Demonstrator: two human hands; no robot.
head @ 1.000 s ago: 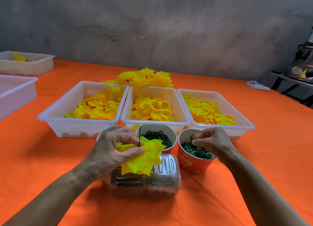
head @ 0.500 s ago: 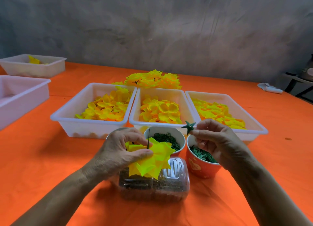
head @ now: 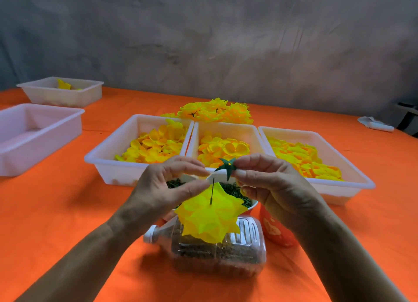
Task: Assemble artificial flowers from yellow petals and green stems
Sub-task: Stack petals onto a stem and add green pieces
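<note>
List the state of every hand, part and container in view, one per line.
Left hand: pinching the thin stem, flower hanging below.
Right hand: pinching the green star piece.
Bottle: lying on its side, capped.
Three middle trays: holding yellow petals.
Near-left tray: no petals visible.

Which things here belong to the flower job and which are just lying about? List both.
In use: left hand holding the thin stem with the yellow petal stack; right hand pinching the green star calyx; three petal trays; cup of green rings.

Lying about: two side trays; white cloth.
</note>
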